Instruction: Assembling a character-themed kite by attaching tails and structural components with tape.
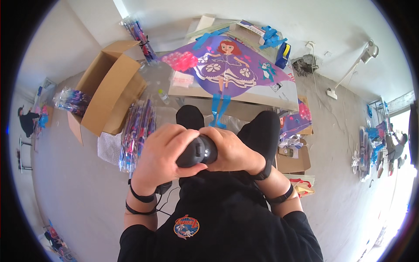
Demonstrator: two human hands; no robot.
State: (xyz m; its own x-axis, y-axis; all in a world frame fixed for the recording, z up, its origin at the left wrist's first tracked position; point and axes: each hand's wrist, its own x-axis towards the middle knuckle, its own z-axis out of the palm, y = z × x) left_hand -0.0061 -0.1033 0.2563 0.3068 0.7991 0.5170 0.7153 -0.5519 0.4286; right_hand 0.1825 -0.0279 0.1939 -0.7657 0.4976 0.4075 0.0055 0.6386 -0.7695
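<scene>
A smooth black rounded device sits between my two hands above my lap; its exact kind I cannot make out. My left hand wraps round its left side, thumb along the near edge. From the other side my right hand grips it, with the fingers partly hidden. Beyond my knees, a purple diamond-shaped kite printed with a red-haired princess lies spread on the white table. Two blue strips hang from its near corner over the table's front edge.
An open cardboard box stands on the left, beside a stack of wrapped kites. A clear bottle is near the table. At right are a smaller box and a white floor lamp. Other people work at both far sides.
</scene>
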